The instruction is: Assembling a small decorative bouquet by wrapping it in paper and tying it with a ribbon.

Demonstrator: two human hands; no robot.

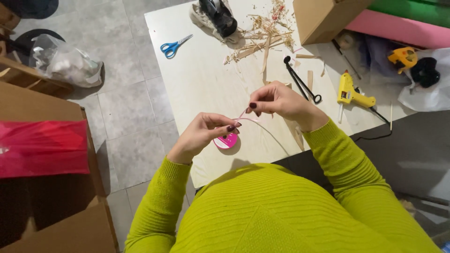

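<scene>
My left hand point(205, 131) pinches one end of a thin pale pink ribbon point(251, 119) above a pink ribbon spool point(225, 141) that lies on the light wooden board point(201, 79). My right hand point(279, 100) pinches the same ribbon a little higher and to the right. A loose length of the ribbon curves down toward the board's near edge. Both sleeves are lime green.
Blue-handled scissors point(174, 46) lie at the far left of the board. Black tongs point(302, 85), a yellow glue gun point(350, 93) and a heap of straw bits point(265, 33) sit at the right. Cardboard boxes point(323, 18) stand around; a red bag point(42, 147) is at my left.
</scene>
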